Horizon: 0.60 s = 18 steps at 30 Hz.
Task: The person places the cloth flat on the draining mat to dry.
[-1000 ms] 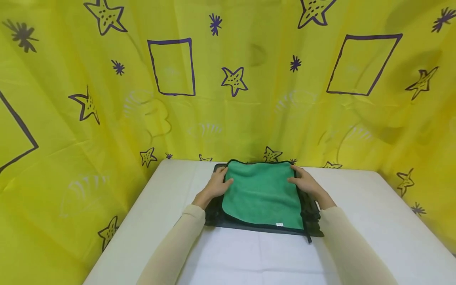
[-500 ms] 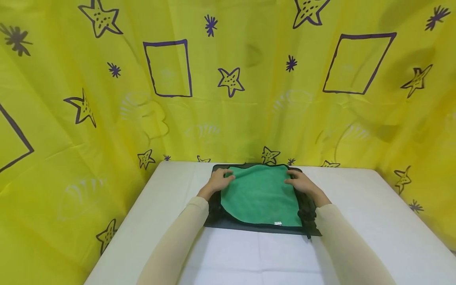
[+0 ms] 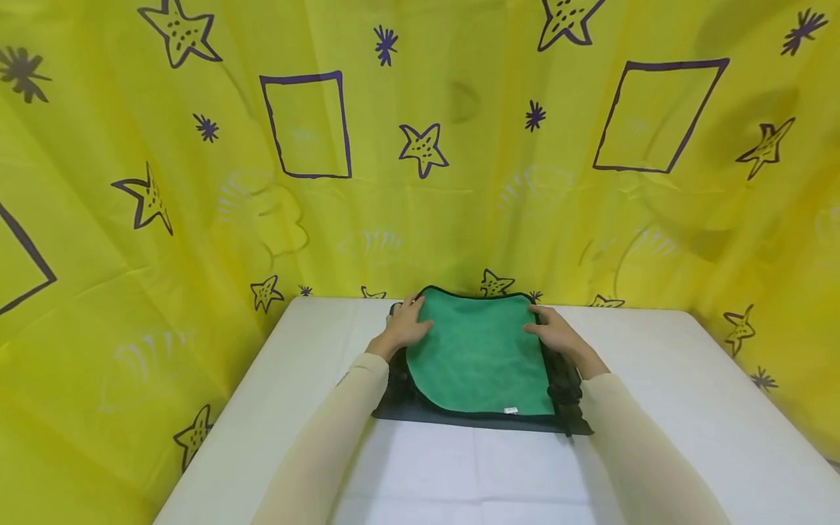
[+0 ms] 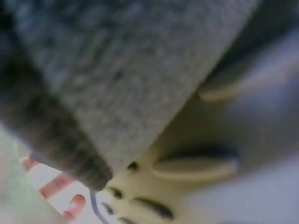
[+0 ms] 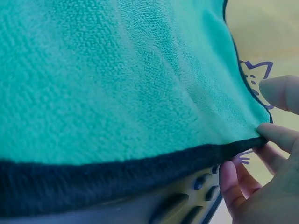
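A green plush cloth (image 3: 479, 357) with a black border and a small white label at its near edge lies over a flat dark tray (image 3: 440, 417). My left hand (image 3: 408, 326) holds the cloth's far left corner, fingers partly behind it. At the far right corner, my right hand (image 3: 556, 334) pinches the black border; the right wrist view shows fingertips (image 5: 268, 132) on both sides of that corner. The far edge of the cloth is raised off the tray. In the left wrist view, the cloth's greyish-looking face (image 4: 126, 79) hangs over oval slots (image 4: 196, 168).
Dark bunched material (image 3: 566, 388) sits at the tray's right side. All of this stands on a white-covered table (image 3: 420, 474). A yellow curtain (image 3: 472, 219) with drawn stars and squares rises behind the table and along both sides.
The cloth's far edge dipped towards the tray half a second ago and is up again now. My left hand has risen slightly with its corner; the right has stayed nearly in place.
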Each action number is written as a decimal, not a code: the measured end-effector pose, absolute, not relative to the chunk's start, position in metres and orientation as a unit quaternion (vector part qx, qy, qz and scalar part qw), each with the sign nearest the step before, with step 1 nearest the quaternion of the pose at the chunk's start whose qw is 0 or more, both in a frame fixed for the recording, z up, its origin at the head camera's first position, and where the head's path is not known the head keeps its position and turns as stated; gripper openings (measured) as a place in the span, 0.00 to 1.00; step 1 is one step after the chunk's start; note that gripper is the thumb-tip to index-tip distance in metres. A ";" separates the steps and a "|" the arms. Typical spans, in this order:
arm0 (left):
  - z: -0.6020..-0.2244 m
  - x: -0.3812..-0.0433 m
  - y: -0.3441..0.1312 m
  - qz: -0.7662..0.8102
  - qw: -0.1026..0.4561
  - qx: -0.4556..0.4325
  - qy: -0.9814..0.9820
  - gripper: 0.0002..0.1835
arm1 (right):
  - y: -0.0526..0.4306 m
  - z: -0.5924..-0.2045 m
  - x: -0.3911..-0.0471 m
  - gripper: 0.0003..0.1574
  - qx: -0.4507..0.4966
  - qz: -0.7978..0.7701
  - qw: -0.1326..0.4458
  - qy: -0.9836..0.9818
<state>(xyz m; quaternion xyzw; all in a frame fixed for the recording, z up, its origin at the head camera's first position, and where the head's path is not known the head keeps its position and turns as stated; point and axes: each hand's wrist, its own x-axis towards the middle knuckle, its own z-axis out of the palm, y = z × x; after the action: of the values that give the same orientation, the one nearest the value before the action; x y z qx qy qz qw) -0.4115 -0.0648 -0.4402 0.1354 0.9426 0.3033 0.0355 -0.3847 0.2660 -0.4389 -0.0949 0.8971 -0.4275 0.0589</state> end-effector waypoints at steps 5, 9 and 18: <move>-0.443 -0.407 -0.071 0.259 0.050 0.156 0.952 0.36 | 0.265 -0.436 -0.383 0.39 -0.099 -0.412 0.083 0.902; -0.447 -0.404 -0.078 0.227 0.066 0.176 0.956 0.29 | 0.266 -0.438 -0.379 0.37 -0.099 -0.417 0.105 0.897; -0.443 -0.380 -0.104 0.184 0.032 0.240 0.953 0.25 | 0.292 -0.446 -0.355 0.18 -0.118 -0.439 0.093 0.886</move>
<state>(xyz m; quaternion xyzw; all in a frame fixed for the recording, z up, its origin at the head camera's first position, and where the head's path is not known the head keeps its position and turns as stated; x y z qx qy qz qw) -0.3801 -0.1040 -0.4425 0.2397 0.9526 0.1844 0.0325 -0.3546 0.2922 -0.4459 -0.1179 0.8857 -0.4393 0.0929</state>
